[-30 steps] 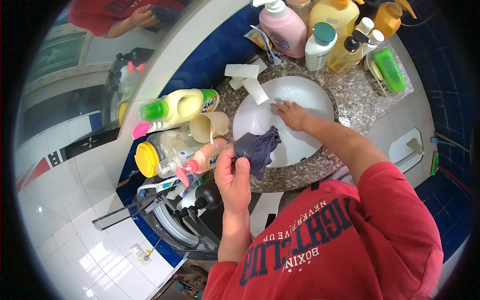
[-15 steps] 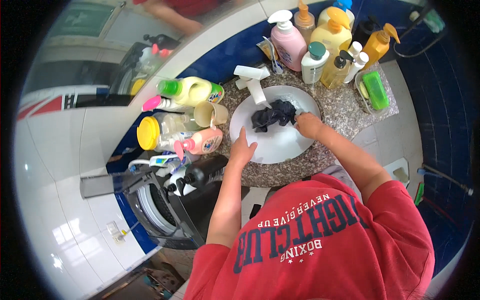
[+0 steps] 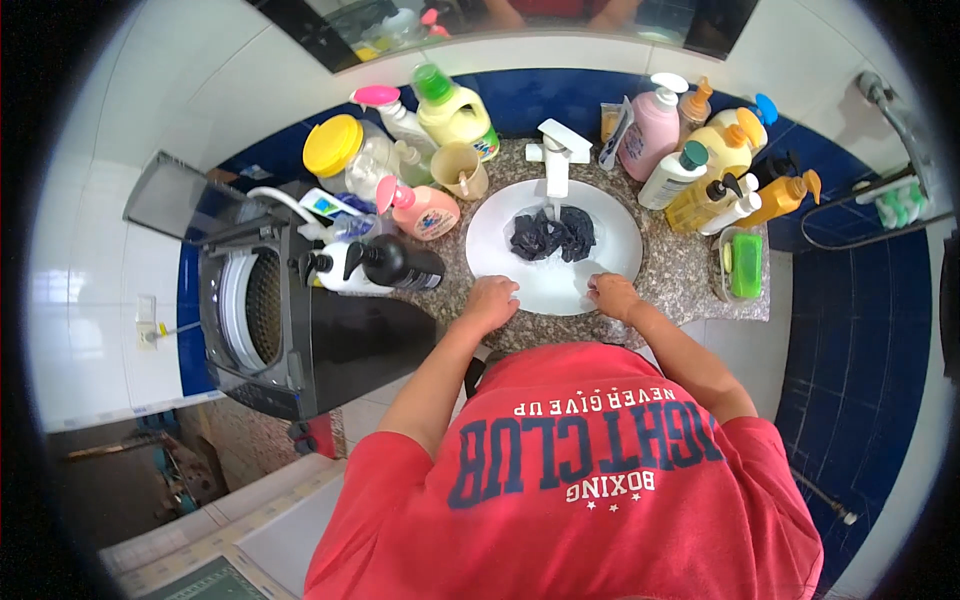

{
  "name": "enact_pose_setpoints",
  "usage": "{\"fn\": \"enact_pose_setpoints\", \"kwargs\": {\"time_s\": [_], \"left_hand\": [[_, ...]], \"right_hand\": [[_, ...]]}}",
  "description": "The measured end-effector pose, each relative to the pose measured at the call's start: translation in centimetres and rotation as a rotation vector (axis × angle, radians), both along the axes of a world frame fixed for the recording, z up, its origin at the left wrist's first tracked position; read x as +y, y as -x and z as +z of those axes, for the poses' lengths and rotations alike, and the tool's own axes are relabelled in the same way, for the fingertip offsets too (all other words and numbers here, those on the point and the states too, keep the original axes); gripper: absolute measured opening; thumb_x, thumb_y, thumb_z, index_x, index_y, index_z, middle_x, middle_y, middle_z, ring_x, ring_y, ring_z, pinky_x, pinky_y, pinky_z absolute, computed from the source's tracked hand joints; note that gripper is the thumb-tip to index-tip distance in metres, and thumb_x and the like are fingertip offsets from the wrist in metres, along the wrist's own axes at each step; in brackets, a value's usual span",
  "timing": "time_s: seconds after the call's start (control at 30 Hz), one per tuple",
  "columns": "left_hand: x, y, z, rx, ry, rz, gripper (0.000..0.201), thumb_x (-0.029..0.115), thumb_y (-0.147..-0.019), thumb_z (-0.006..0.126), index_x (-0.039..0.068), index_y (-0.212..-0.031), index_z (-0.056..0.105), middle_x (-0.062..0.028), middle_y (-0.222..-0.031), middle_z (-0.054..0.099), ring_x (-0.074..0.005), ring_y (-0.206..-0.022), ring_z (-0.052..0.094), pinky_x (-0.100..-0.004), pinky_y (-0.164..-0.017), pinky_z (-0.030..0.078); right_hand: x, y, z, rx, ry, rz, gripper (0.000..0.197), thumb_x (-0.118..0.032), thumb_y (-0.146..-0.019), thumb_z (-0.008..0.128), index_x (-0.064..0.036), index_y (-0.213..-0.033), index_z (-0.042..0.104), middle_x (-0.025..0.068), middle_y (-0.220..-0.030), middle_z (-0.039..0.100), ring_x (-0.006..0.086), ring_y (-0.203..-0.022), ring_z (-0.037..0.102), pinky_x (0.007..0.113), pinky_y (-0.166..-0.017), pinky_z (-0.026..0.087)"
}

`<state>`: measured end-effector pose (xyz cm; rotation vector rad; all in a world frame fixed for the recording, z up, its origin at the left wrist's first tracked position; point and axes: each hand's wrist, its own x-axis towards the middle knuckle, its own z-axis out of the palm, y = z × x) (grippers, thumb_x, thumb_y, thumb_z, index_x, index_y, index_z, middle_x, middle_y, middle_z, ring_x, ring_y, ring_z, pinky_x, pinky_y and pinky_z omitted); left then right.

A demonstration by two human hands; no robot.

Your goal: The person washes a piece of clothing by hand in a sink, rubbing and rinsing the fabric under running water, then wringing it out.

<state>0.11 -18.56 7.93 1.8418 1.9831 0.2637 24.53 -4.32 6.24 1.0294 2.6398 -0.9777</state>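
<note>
A crumpled dark cloth (image 3: 553,235) lies in the white basin (image 3: 490,255), below the white faucet (image 3: 557,165). Whether water is running onto it is hard to make out. My left hand (image 3: 490,303) is at the near left rim of the basin, its fingers loosely bent and apart. Over at the near right rim, my right hand (image 3: 614,294) is likewise loosely bent, with nothing visible in its fingers. Both hands are apart from the cloth.
Left of the basin stand a pink pump bottle (image 3: 425,212), a beige cup (image 3: 459,172) and a black bottle (image 3: 403,263). A pink bottle (image 3: 650,135) and several others crowd the right. A green soap bar (image 3: 746,266) sits in a dish; a washing machine (image 3: 290,310) stands left.
My right hand has let go of the cloth and drawn back to the near rim. My left hand has pulled back from over the basin. The view has turned.
</note>
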Motion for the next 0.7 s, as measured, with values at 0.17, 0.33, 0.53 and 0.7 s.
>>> {"fn": "enact_pose_setpoints", "kwargs": {"time_s": [0.17,0.33,0.53,0.7], "left_hand": [[0.4,-0.2,-0.4,0.030,-0.041,0.039,0.025,0.020,-0.073,0.061,0.008,-0.095,0.067,-0.0122,-0.092,0.064,-0.0307,-0.091,0.059,-0.0414,-0.082,0.045],[2.0,-0.5,-2.2,-0.322,-0.049,0.173,0.030,0.022,-0.075,0.064,0.006,-0.100,0.065,-0.0184,-0.099,0.063,-0.0314,-0.087,0.060,-0.0407,-0.080,0.047],[5.6,0.2,-3.9,-1.194,0.371,0.795,0.060,0.034,-0.085,0.060,0.019,-0.136,0.033,-0.0065,-0.125,0.041,-0.0251,-0.105,0.048,-0.0449,-0.079,0.048],[9.6,0.0,-4.9,-1.455,0.409,1.202,0.069,0.041,-0.085,0.059,0.029,-0.141,0.021,-0.0070,-0.135,0.030,-0.0344,-0.114,0.039,-0.0608,-0.083,0.041]], "right_hand": [[1.1,0.4,-1.4,0.009,0.045,0.003,0.026,-0.023,-0.083,0.058,-0.0029,-0.097,0.061,0.0206,-0.093,0.063,0.0370,-0.089,0.060,0.042,-0.078,0.047],[4.5,0.4,-4.9,0.044,0.163,-0.162,0.020,-0.019,-0.084,0.057,-0.0044,-0.097,0.061,0.0147,-0.090,0.064,0.0299,-0.080,0.062,0.039,-0.068,0.050],[7.5,4.2,-5.5,-0.061,0.761,-0.911,0.031,-0.021,-0.088,0.054,-0.0130,-0.117,0.046,0.0085,-0.105,0.051,0.0269,-0.080,0.054,0.044,-0.062,0.050],[7.8,11.5,-10.8,0.134,-0.041,-1.132,0.032,-0.024,-0.080,0.065,-0.0048,-0.104,0.056,0.0090,-0.092,0.059,0.0245,-0.079,0.056,0.038,-0.071,0.049]]}}
